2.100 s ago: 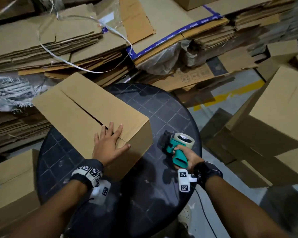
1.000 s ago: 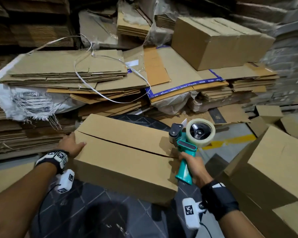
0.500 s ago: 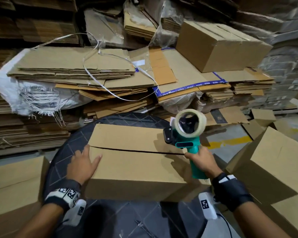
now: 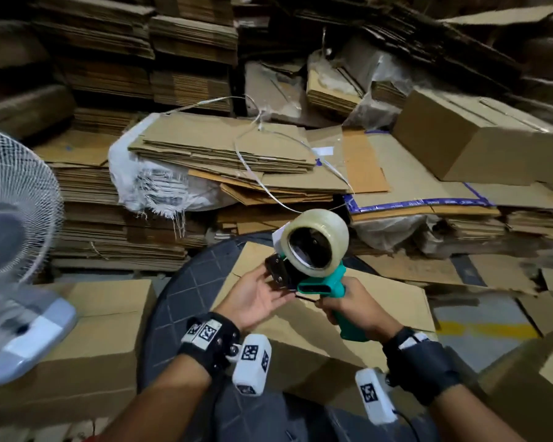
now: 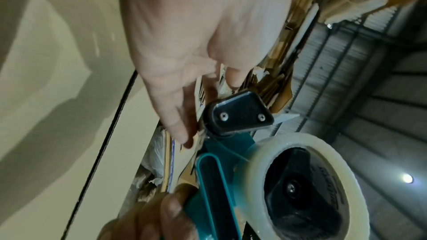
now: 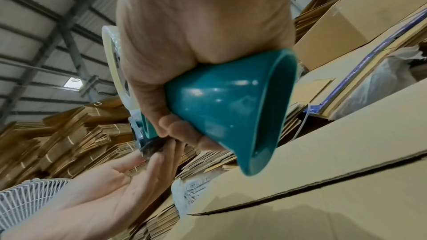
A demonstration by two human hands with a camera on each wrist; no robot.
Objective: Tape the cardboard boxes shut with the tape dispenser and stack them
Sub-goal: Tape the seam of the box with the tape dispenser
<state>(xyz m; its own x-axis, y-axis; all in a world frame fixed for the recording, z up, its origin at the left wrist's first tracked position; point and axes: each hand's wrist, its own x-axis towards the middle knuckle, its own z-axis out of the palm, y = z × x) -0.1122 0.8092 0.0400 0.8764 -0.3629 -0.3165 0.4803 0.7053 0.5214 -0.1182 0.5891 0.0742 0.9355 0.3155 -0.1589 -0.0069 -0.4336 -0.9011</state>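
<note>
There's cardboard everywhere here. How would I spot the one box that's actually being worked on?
Find the dark round table in the middle of the floor, right in front of the person. The cardboard box lies on it, beneath the teal tape dispenser the right hand grips. Unlike neighbouring boxes, its untaped top seam shows as a dark slit.

Dispenser (image 4: pixel 321 287): teal handle and frame, black front plate with 2 silver screws, black hub. Tape roll (image 4: pixel 316 242): translucent, pale cream. Box (image 4: pixel 304 333): plain tan, dark seam line between its flaps. Table (image 4: pixel 179 301): black, thin grey grid pattern. Fan (image 4: pixel 15 199): white wire grille, pale grey-blue base. Wristbands (image 4: pixel 420 363): black, with white tags carrying black square-code patterns. Flat sheet (image 4: pixel 419 204): tan, blue printed border. Floor (image 4: pixel 489 328): grey, 1 yellow stripe.
</note>
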